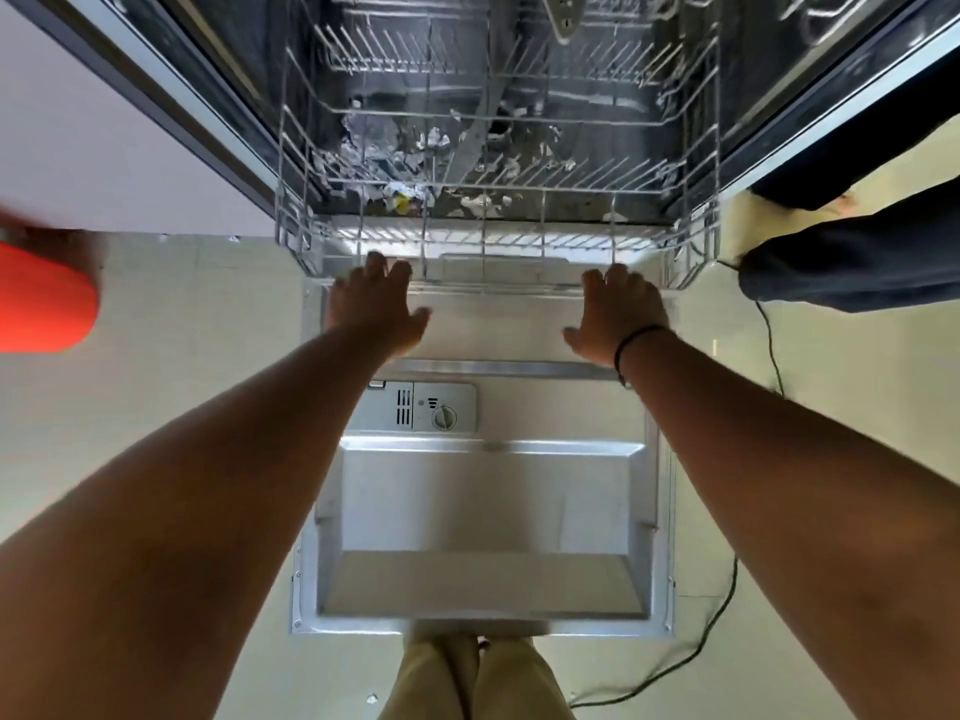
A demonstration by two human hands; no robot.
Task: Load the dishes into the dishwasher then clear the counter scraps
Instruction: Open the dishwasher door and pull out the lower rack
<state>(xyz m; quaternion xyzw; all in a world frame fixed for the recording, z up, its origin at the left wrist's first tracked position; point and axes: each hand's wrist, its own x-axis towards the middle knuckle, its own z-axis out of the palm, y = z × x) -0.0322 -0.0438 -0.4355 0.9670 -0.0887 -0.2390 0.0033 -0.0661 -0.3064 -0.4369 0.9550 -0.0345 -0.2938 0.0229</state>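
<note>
The dishwasher stands open with its door (pixel 483 501) folded down flat in front of me. The wire lower rack (pixel 498 200) holds no dishes and juts a little over the door's inner edge. My left hand (pixel 379 304) and my right hand (pixel 618 314) are both at the rack's front rim, one near each corner. Their fingers curl over the front wire and the thumbs stick out. Torn scraps of paper and foil (pixel 395 153) lie on the tub floor under the rack. An upper rack (pixel 467 49) shows deeper inside.
A detergent dispenser (pixel 421 407) sits in the door. An orange object (pixel 41 298) is at the left edge. Another person's legs in dark trousers (pixel 852 252) stand at the right. A black cable (pixel 727 605) runs over the floor. My beige trousers (pixel 478 678) touch the door's near edge.
</note>
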